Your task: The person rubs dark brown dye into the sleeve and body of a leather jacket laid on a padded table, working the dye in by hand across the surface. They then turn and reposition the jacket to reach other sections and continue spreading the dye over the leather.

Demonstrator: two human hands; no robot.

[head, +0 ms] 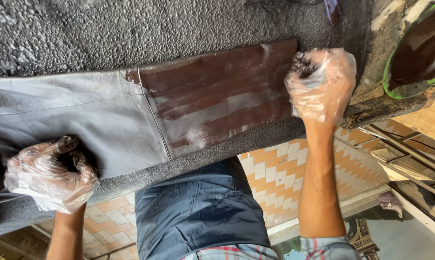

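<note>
A long strip of grey leather (77, 115) lies across a rough dark work surface (130, 29). Its right section (217, 96) is streaked with brown dye, with pale grey patches showing through. My right hand (321, 86), in a thin clear plastic glove, is closed on a dark dye-soaked wad at the leather's right end. My left hand (51, 175), also gloved in clear plastic, presses down on the leather's left part with fingers curled. Whether it holds anything is hidden.
A green-rimmed bowl of dark brown dye (420, 48) stands on a stained board at the upper right. Below the table edge are my dark trousers (198, 212), an orange and white tiled floor (275, 173) and wooden slats (410, 159).
</note>
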